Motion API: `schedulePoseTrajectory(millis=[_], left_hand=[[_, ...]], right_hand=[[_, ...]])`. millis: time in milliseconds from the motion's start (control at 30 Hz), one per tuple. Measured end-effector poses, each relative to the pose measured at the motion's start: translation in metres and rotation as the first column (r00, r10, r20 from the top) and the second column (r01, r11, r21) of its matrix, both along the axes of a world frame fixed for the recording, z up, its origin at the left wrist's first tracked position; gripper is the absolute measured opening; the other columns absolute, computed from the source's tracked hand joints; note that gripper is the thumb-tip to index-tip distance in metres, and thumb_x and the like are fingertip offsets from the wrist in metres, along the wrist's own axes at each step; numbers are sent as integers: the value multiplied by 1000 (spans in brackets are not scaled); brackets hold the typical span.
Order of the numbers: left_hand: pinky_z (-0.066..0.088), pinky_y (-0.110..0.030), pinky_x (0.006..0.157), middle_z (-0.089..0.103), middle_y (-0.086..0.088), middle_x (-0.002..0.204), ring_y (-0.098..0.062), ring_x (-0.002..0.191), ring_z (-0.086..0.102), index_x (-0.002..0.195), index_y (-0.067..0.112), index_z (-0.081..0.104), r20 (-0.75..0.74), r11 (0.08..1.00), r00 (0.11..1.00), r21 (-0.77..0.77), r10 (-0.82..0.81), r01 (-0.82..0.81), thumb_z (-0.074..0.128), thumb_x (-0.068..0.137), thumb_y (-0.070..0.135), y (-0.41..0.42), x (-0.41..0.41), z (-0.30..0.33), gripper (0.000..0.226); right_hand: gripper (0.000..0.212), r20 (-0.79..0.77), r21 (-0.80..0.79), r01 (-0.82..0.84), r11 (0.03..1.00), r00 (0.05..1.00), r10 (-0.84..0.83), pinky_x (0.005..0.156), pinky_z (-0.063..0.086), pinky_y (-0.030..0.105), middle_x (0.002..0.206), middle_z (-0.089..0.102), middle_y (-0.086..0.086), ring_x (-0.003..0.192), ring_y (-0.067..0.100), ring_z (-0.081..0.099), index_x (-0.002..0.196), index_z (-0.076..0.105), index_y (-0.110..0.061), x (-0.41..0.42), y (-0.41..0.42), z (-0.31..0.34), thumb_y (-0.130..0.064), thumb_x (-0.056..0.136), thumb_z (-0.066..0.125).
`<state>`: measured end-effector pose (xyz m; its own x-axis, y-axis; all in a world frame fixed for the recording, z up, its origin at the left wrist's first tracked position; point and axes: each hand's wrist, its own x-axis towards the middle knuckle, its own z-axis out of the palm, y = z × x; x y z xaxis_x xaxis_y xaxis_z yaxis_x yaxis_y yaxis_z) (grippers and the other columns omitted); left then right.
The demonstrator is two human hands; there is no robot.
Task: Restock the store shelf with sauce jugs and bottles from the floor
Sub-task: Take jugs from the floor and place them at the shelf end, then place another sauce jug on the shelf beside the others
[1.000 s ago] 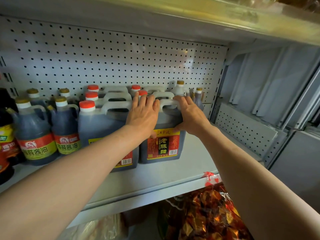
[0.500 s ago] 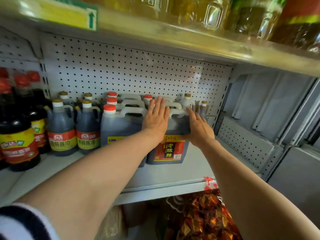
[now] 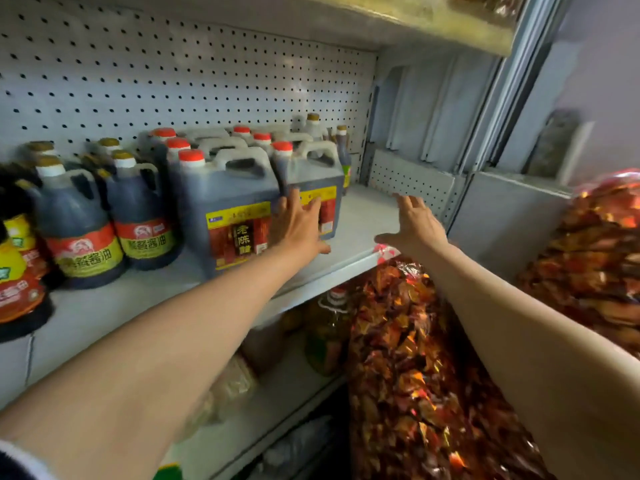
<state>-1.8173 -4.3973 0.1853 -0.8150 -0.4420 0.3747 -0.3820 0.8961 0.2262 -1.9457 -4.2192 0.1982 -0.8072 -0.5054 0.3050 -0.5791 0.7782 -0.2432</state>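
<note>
We see the dark vinegar jugs (image 3: pixel 228 216) with red caps on the shelf (image 3: pixel 363 216), the front label reading 老陈醋. Our left hand (image 3: pixel 299 223) lies with straight fingers on the front of the right jug (image 3: pixel 313 181); our right hand (image 3: pixel 417 225) hovers open, holding nothing. At left stand soy sauce bottles (image 3: pixel 78 230) marked 酱油.

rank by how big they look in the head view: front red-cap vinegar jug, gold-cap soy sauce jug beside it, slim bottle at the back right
1. Front red-cap vinegar jug
2. Gold-cap soy sauce jug
3. Slim bottle, though it stands farthest back, so its true size is unsure.
</note>
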Motion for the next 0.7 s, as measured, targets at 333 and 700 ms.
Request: schedulePoseTrajectory(millis=[333, 700], left_hand=[[45, -46, 104, 28, -8, 148, -30, 136, 32, 135, 26, 48, -81, 902, 939, 261, -335, 344, 82, 79, 26, 20, 89, -95, 65], [29, -45, 117, 11, -16, 162, -37, 146, 24, 141, 20, 49, 202, 764, 861, 583, -467, 277, 82, 80, 32, 47, 193, -265, 70]], right_hand=[[83, 132, 74, 287, 955, 947, -294, 103, 46, 45, 147, 44, 10, 135, 31, 43, 148, 42, -19, 150, 51, -87, -46, 80, 80], [76, 495, 271, 320, 908, 762, -417, 104, 46, 42, 148, 43, 12, 135, 32, 45, 147, 43, -14, 288, 111, -261, -51, 87, 72]])
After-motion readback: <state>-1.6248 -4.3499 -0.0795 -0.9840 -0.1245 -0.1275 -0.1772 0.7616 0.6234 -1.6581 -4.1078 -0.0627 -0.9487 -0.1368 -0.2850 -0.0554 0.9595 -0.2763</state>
